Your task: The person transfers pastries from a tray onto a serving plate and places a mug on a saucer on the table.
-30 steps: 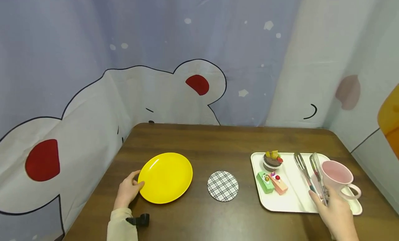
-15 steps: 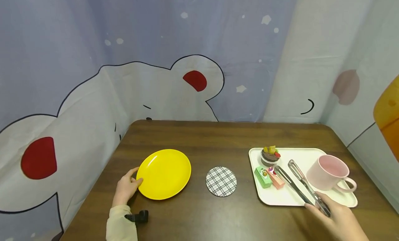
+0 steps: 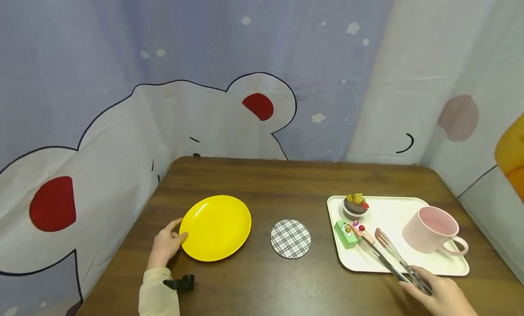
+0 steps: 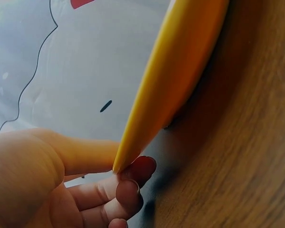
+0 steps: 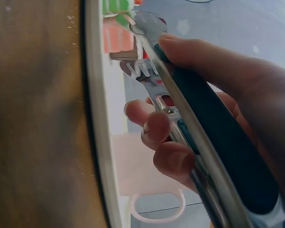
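My left hand pinches the left rim of a yellow plate on the table. In the left wrist view the thumb lies against one face of the rim and the fingers against the other. My right hand grips metal tongs with dark teal handle pads, their jaws spread apart. One jaw overlaps the pink cake slice in the head view; the other is to its right, over the white tray. Whether the tongs touch the slice I cannot tell. A green cake slice lies beside it.
A chocolate cupcake with fruit on top stands at the tray's back left. On the tray's right side stands a pink mug, handle rightward. A round checked coaster lies between plate and tray. A printed curtain hangs behind the table.
My right hand has drawn the tongs off the tray's right part, nearer to me, and the tips have swung left to the pink slice. My left hand keeps its hold on the plate.
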`<act>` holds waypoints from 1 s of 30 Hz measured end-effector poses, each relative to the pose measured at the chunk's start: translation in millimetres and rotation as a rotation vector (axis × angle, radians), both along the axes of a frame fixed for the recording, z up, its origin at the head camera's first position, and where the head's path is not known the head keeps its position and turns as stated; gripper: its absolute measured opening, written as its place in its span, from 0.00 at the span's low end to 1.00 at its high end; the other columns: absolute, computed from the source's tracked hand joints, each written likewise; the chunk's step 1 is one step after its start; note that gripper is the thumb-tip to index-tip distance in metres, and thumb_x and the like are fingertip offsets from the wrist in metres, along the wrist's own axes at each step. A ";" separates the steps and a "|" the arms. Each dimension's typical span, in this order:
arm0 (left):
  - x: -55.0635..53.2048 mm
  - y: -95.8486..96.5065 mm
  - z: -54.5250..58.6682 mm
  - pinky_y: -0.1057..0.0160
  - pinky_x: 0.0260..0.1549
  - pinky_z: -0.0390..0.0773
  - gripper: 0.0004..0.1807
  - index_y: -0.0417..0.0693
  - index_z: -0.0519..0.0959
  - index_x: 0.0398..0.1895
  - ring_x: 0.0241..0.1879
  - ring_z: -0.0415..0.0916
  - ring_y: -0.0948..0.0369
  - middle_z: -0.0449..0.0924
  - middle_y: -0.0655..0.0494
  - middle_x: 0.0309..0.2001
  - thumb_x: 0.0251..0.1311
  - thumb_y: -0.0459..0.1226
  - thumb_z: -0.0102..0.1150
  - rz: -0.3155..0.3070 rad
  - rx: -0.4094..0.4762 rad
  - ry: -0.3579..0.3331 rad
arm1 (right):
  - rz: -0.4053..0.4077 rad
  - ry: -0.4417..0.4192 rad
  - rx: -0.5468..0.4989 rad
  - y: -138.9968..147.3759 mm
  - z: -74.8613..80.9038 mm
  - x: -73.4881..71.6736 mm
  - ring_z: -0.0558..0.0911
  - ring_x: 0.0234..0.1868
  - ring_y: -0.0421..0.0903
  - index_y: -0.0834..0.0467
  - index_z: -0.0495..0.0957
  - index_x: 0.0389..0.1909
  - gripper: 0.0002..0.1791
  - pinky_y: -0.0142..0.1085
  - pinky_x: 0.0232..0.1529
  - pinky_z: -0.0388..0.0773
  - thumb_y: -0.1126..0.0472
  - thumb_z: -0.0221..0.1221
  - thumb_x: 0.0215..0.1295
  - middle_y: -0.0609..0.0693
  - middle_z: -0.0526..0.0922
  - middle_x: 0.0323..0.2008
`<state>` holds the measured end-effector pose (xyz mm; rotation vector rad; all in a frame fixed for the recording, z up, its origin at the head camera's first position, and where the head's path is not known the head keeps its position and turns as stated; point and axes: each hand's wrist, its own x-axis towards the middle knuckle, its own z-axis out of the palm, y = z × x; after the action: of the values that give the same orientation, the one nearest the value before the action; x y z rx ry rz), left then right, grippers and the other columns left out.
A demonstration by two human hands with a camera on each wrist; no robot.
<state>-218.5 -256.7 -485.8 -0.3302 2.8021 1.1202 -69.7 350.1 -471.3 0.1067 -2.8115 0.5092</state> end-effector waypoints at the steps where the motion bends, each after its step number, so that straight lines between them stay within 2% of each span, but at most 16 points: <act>1: 0.2 0.0 0.0 0.63 0.27 0.68 0.31 0.40 0.60 0.71 0.25 0.70 0.58 0.75 0.49 0.26 0.67 0.38 0.52 0.000 0.002 -0.002 | -0.002 -0.016 0.002 -0.4 -0.8 -0.4 0.62 0.22 0.33 0.61 0.82 0.43 0.23 0.33 0.24 0.64 0.53 0.72 0.48 0.40 0.71 0.19; 8: 0.7 0.9 1.0 0.64 0.27 0.67 0.31 0.41 0.60 0.71 0.25 0.70 0.58 0.74 0.49 0.26 0.67 0.39 0.52 0.009 0.023 -0.010 | -0.028 -0.115 0.002 -2.6 -4.0 -2.3 0.64 0.20 0.34 0.61 0.83 0.44 0.21 0.33 0.24 0.65 0.52 0.70 0.52 0.41 0.72 0.19; 12: 1.4 0.9 1.3 0.64 0.27 0.67 0.30 0.41 0.59 0.71 0.25 0.70 0.58 0.74 0.49 0.26 0.67 0.39 0.52 0.013 0.022 -0.017 | -0.028 -0.140 0.012 -1.4 -3.1 -3.8 0.66 0.21 0.34 0.59 0.83 0.44 0.20 0.35 0.25 0.69 0.51 0.69 0.53 0.42 0.77 0.21; 18: 1.0 0.4 0.3 0.64 0.26 0.67 0.30 0.42 0.60 0.71 0.25 0.69 0.58 0.73 0.50 0.26 0.67 0.39 0.52 0.015 0.028 -0.010 | -0.005 -0.103 0.019 0.3 -3.3 -6.5 0.71 0.23 0.35 0.58 0.84 0.41 0.18 0.41 0.26 0.73 0.52 0.69 0.52 0.46 0.82 0.24; 23: 1.0 -0.2 -1.6 0.64 0.27 0.67 0.30 0.41 0.60 0.71 0.25 0.70 0.59 0.74 0.50 0.26 0.67 0.38 0.52 0.009 0.025 -0.003 | -0.005 -0.074 0.021 0.7 -4.1 -7.3 0.77 0.24 0.42 0.61 0.84 0.40 0.18 0.48 0.27 0.74 0.53 0.69 0.52 0.52 0.85 0.27; 27: 2.1 0.0 -0.5 0.64 0.27 0.67 0.30 0.41 0.60 0.70 0.24 0.70 0.59 0.74 0.51 0.24 0.67 0.38 0.52 0.004 0.025 0.004 | -0.027 -0.053 0.025 0.9 -2.0 -5.3 0.75 0.23 0.43 0.63 0.84 0.40 0.20 0.48 0.27 0.74 0.52 0.69 0.52 0.51 0.83 0.23; 30: 2.7 0.0 0.8 0.64 0.27 0.67 0.30 0.41 0.60 0.70 0.24 0.70 0.59 0.74 0.51 0.24 0.67 0.38 0.52 0.003 0.027 0.007 | -0.035 -0.011 0.022 2.3 1.9 -3.5 0.72 0.22 0.39 0.62 0.83 0.40 0.20 0.46 0.26 0.73 0.52 0.70 0.51 0.49 0.82 0.22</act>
<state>-215.9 -256.7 -485.0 -0.3291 2.7903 1.1610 -73.2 352.4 -469.4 0.0594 -2.8254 0.4720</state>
